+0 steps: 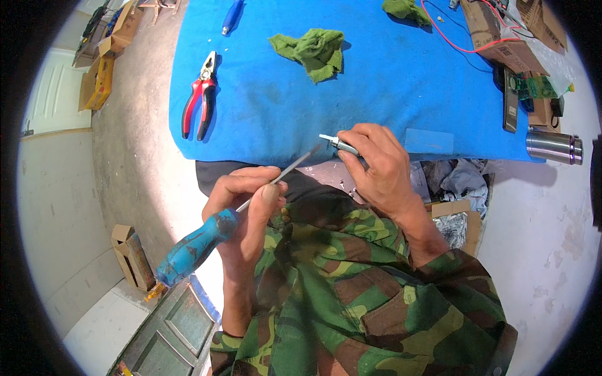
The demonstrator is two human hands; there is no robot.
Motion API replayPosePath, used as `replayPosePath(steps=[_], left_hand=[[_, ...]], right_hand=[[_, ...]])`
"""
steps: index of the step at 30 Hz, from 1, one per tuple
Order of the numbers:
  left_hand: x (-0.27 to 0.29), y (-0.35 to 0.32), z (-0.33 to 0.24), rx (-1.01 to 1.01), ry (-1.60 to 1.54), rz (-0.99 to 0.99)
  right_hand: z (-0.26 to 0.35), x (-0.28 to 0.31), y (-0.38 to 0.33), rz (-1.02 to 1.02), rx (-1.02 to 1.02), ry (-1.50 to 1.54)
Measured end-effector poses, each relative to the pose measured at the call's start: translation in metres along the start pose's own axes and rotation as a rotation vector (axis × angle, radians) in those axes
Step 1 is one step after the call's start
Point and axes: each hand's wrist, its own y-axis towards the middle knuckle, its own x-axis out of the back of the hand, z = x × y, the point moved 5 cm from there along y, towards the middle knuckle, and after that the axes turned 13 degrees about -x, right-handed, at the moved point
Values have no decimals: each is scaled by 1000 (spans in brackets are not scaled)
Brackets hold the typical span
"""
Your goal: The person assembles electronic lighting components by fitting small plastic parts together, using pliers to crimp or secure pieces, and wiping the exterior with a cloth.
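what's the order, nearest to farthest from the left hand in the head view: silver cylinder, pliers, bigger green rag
From the left hand:
1. Pliers, beyond it, slightly left.
2. Bigger green rag, farther up, to the right.
3. Silver cylinder, far right.

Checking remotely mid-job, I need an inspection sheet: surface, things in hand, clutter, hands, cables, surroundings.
Surface: blue fabric-covered table, faint dark patches.
Things in hand: blue-handled metal-shafted screwdriver; small silver cylindrical part with white tip. Tips close; contact unclear.
Clutter: red-and-black-handled metal pliers, crumpled green cloth, shiny steel cylinder at the right edge.
Hands: left hand pinches the screwdriver's shaft; right hand grips the silver part.
Cables: thin red cable, far right.
Surroundings: open brown cardboard box lower left; white panelled door at left.
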Motion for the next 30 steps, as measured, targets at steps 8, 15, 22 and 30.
replayPosePath(steps=[8, 15, 22, 30], left_hand=[[-2, 2, 3, -14, 14, 29], [-9, -1, 8, -14, 29, 24], [-10, -4, 9, -32, 18, 4], [-11, -2, 4, -56, 51, 1]], right_hand=[[0, -1, 6, 68, -39, -9], [-4, -1, 10, 94, -23, 50], [-8, -4, 7, 108, -71, 76], [-10, -4, 0, 56, -81, 103]])
